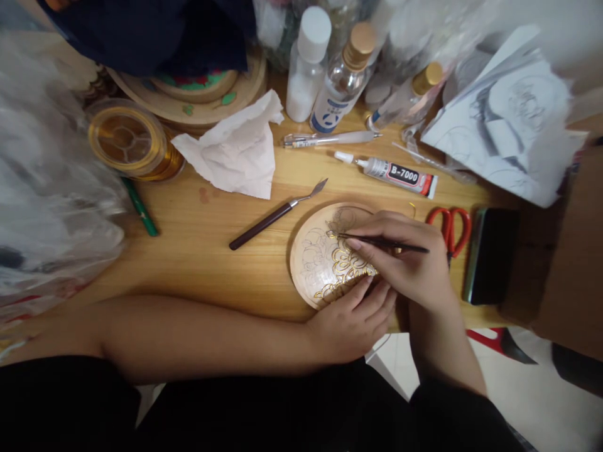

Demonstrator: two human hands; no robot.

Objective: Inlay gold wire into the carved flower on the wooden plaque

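A round wooden disc point(306, 260) lies on the table, with a pencilled pattern on its left and upper parts. Gold wire point(349, 262) curls over its middle and lower right, following flower and scroll shapes. My right hand point(409, 257) pinches dark, slim tweezers point(386, 242), whose tips touch a small gold piece near the top of the pattern. Across the near edge of the disc rests my left hand point(353, 320), its fingers stretched out and lying on the surface. The left thumb is hidden, and the two hands cover the disc's right side.
Left of the disc lies a dark-handled palette knife point(264, 225). Beyond are a crumpled tissue point(235, 150), a spool of gold wire point(134, 141), a pen point(330, 139), a glue tube point(400, 176) and bottles point(342, 81). Red-handled scissors point(450, 229) and a phone point(490, 254) lie right.
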